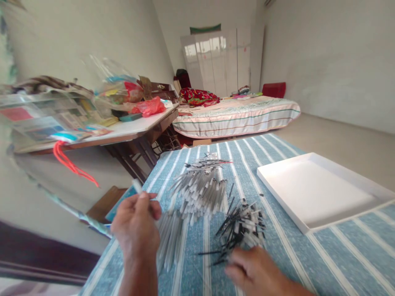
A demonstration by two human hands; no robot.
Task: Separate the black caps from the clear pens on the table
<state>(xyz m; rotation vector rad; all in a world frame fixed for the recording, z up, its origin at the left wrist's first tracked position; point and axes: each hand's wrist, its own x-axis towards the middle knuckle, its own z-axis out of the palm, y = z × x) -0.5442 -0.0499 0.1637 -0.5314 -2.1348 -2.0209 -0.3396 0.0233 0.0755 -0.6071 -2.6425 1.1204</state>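
My left hand (138, 222) is closed around a pen (137, 186), its whitish end sticking up past the thumb. Beside that hand lies a row of translucent grey-white pens (169, 238). My right hand (251, 269) is at the near edge of a loose heap of black and clear-white pen parts (242, 226), with its fingers curled together. Whatever those fingers pinch is hidden and blurred. Farther back, a larger pile of clear pen barrels (203, 189) lies on the cloth, with thin dark refills (206, 163) behind it.
A shallow white box lid (327, 193) rests on the right of the blue striped tablecloth (286, 246). On the left stands a side table (135, 127) crowded with bags, and an orange-red cord (72, 164) hangs off it. Beyond is a bed (240, 117).
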